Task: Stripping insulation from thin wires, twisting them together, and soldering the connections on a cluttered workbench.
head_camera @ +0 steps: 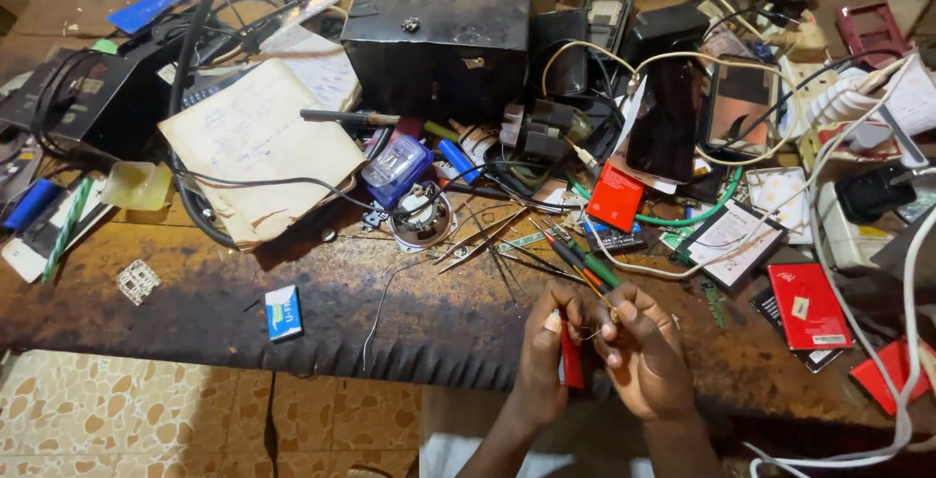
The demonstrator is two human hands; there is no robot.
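Cluttered workbench (195,302): red tool (571,359) inside left hand (542,353).

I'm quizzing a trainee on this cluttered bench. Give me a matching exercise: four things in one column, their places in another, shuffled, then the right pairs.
Things:
1. small blue and white cardboard box
2. large black metal box
3. slim red tool
4. flat red rectangular pack

Places:
A. in the left hand
B. far edge, centre
C. right of both hands
D. alone near the front edge, left of the hands

Pairs: 1-D, 2-B, 3-A, 4-C
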